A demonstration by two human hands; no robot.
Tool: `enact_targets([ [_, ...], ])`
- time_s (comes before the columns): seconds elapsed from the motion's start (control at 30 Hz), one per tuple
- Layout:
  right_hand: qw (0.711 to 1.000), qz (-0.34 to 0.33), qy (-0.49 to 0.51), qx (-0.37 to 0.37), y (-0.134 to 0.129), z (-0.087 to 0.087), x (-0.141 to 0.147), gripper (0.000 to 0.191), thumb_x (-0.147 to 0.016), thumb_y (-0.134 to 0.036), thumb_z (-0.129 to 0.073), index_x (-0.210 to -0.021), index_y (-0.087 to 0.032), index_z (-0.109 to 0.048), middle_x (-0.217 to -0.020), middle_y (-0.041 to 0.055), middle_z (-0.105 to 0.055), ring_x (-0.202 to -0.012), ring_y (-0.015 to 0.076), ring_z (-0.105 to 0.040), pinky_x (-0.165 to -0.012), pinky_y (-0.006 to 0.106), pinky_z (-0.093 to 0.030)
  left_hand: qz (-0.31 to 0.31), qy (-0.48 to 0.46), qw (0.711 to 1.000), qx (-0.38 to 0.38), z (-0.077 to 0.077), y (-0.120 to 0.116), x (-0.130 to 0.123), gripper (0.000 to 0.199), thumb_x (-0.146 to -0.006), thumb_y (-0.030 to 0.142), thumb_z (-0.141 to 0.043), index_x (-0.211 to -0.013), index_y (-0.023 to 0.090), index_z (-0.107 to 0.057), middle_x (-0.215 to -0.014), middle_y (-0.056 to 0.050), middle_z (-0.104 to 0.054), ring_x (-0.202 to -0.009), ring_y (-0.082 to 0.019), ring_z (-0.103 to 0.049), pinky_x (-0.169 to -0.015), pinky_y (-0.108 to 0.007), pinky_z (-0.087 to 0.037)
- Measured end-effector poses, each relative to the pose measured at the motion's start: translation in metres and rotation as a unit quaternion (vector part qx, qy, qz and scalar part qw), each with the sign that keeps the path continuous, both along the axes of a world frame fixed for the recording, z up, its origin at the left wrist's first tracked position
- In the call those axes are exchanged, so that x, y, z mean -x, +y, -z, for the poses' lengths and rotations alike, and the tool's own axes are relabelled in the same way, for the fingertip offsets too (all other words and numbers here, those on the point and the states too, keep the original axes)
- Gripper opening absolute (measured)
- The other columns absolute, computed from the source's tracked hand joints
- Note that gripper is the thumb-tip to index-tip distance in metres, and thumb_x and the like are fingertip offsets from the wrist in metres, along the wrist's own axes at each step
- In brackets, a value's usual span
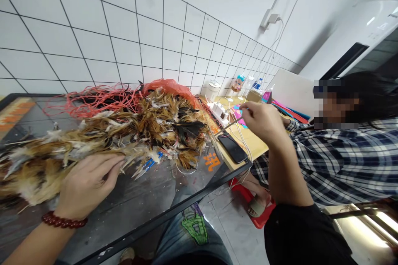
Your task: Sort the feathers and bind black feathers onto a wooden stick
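Observation:
A long heap of brown, cream and black feathers (158,128) stretches across the dark tabletop. At its near edge is my left hand (90,180), fingers bent and closed toward the thumb against the feathers. What lies between those fingertips is hidden. My right hand (264,120) is raised off the table's right end, pinching a thin greyish strand (230,125) that slants down toward the heap. Whether the strand is a cord or a stick I cannot tell. Blue-handled scissors (149,165) lie partly under the feathers, between my hands.
Pink-red strings (93,101) and a red plastic bag (171,87) sit behind the feathers. A black phone (233,148), white power strip (219,112) and cables are on the right. A person in a plaid shirt (351,157) sits close by. A wire grid (124,37) lines the wall.

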State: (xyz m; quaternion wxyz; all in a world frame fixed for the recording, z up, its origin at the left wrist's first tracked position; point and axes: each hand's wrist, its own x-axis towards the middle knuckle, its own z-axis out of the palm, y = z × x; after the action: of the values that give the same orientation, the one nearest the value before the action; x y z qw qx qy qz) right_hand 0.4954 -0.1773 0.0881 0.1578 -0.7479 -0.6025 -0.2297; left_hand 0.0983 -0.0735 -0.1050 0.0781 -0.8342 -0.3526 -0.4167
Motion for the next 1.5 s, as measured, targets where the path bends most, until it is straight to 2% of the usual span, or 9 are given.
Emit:
enact_targets([
  [0.17, 0.958, -0.12, 0.025, -0.257, -0.011, 0.026, 0.037, 0.029, -0.097, -0.03, -0.047, -0.108, -0.019, -0.071, -0.092, 0.0085, -0.073, -0.084, 0.0184, -0.068, -0.077, 0.031, -0.052, 0.054, -0.148, 0.949, 0.274, -0.034, -0.023, -0.042, 0.034, -0.084, 0.048, -0.06, -0.094, 0.019, -0.074, -0.105, -0.013, -0.073, -0.102, -0.03, -0.065, -0.099, -0.049, -0.046],
  [0.27, 0.933, -0.232, 0.073, -0.265, 0.001, 0.094, 0.088, 0.026, -0.096, -0.022, -0.049, -0.111, -0.021, -0.07, -0.089, 0.0079, -0.073, -0.08, 0.0159, -0.069, -0.072, 0.027, -0.055, 0.18, -0.332, 0.751, 0.542, -0.05, -0.031, -0.08, 0.046, -0.085, 0.054, -0.06, -0.114, 0.018, -0.066, -0.116, -0.016, -0.07, -0.107, -0.028, -0.066, -0.094, -0.047, -0.052],
  [0.37, 0.93, -0.306, 0.126, -0.162, 0.001, 0.163, 0.142, 0.024, -0.095, -0.02, -0.051, -0.111, -0.021, -0.069, -0.093, 0.0088, -0.074, -0.082, 0.0168, -0.07, -0.072, 0.027, -0.057, 0.226, -0.532, 0.55, 0.602, -0.061, -0.017, -0.097, 0.027, -0.094, 0.039, -0.053, -0.105, 0.016, -0.063, -0.11, -0.014, -0.07, -0.096, -0.021, -0.069, -0.082, -0.037, -0.058],
  [0.5, 0.915, -0.391, 0.099, -0.015, -0.013, 0.19, 0.178, 0.025, -0.095, -0.035, -0.055, -0.11, -0.02, -0.068, -0.083, 0.0061, -0.072, -0.072, 0.017, -0.068, -0.065, 0.027, -0.055, 0.186, -0.664, 0.439, 0.576, -0.065, 0.021, -0.067, 0.022, -0.098, 0.015, -0.042, -0.084, 0.014, -0.059, -0.058, 0.004, -0.049, -0.039, -0.004, -0.041, -0.035, -0.012, -0.034],
  [0.67, 0.905, -0.413, 0.071, 0.072, 0.027, 0.118, 0.162, 0.036, -0.096, -0.048, -0.051, -0.1, -0.018, -0.072, -0.086, 0.0049, -0.072, -0.075, 0.0135, -0.066, -0.065, 0.022, -0.047, 0.215, -0.683, 0.371, 0.592, -0.05, 0.041, -0.017, 0.039, -0.104, 0.025, -0.027, -0.087, 0.012, -0.06, -0.053, 0.005, -0.036, -0.036, -0.004, -0.03, -0.03, -0.013, -0.022],
  [0.87, 0.938, -0.305, -0.003, 0.165, 0.17, 0.05, 0.163, 0.018, -0.088, -0.024, -0.058, -0.089, -0.018, -0.075, -0.092, 0.0058, -0.074, -0.087, 0.0169, -0.065, -0.077, 0.025, -0.045, 0.288, -0.642, 0.342, 0.623, -0.03, 0.026, -0.014, 0.04, -0.103, 0.031, -0.03, -0.097, 0.01, -0.063, -0.055, 0.005, -0.034, -0.036, -0.005, -0.029, -0.032, -0.013, -0.023],
  [1.1, 0.923, -0.302, 0.072, 0.226, 0.306, 0.065, 0.241, 0.023, -0.087, -0.019, -0.055, -0.101, -0.016, -0.074, -0.102, 0.0046, -0.075, -0.094, 0.0157, -0.066, -0.082, 0.023, -0.048, 0.284, -0.614, 0.304, 0.671, -0.004, 0.029, -0.024, 0.036, -0.102, 0.033, -0.035, -0.099, 0.011, -0.063, -0.056, 0.005, -0.034, -0.036, -0.004, -0.025, -0.032, -0.012, -0.019],
  [1.33, 0.927, -0.291, 0.053, 0.231, 0.365, 0.095, 0.324, 0.027, -0.086, -0.014, -0.053, -0.108, -0.018, -0.069, -0.119, 0.0113, -0.07, -0.111, 0.0239, -0.064, -0.092, 0.032, -0.05, 0.212, -0.634, 0.258, 0.697, 0.004, 0.029, -0.03, 0.034, -0.102, 0.031, -0.032, -0.098, 0.009, -0.058, -0.056, 0.005, -0.036, -0.034, -0.003, -0.028, -0.031, -0.012, -0.015],
  [1.5, 0.943, -0.243, 0.086, 0.213, 0.391, 0.124, 0.336, 0.041, -0.091, -0.032, -0.054, -0.128, -0.016, -0.056, -0.131, 0.0162, -0.061, -0.118, 0.0281, -0.06, -0.095, 0.039, -0.051, 0.21, -0.647, 0.213, 0.701, 0.007, 0.03, -0.032, 0.034, -0.102, 0.032, -0.032, -0.095, 0.011, -0.057, -0.056, 0.005, -0.038, -0.033, -0.002, -0.027, -0.032, -0.012, -0.012],
])
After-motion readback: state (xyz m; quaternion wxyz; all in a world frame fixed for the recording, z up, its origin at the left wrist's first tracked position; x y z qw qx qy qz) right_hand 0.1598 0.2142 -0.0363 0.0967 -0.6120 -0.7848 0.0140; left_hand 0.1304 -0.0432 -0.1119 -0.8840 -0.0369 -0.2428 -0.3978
